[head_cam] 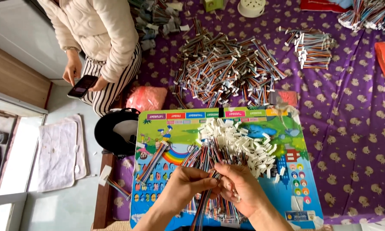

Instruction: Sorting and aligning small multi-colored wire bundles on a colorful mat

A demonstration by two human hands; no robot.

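Observation:
A colourful children's board [286, 141] lies in front of me with a heap of multicoloured ribbon cables with white connectors [237, 143] on it. My left hand [186, 186] pinches a bundle of these cables near the board's lower middle, strands trailing down below it. My right hand [243, 188] is closed around the same bundle just to the right, fingers touching the left hand's. A separate small cable bunch [154, 160] lies on the board's left side.
A large pile of the same cables [226, 70] covers the purple patterned cloth [355, 128] beyond the board, with smaller piles at the far right. Another person [100, 38] sits at upper left holding a phone [82, 86]. A black helmet [115, 132] and pink bag [147, 98] lie nearby.

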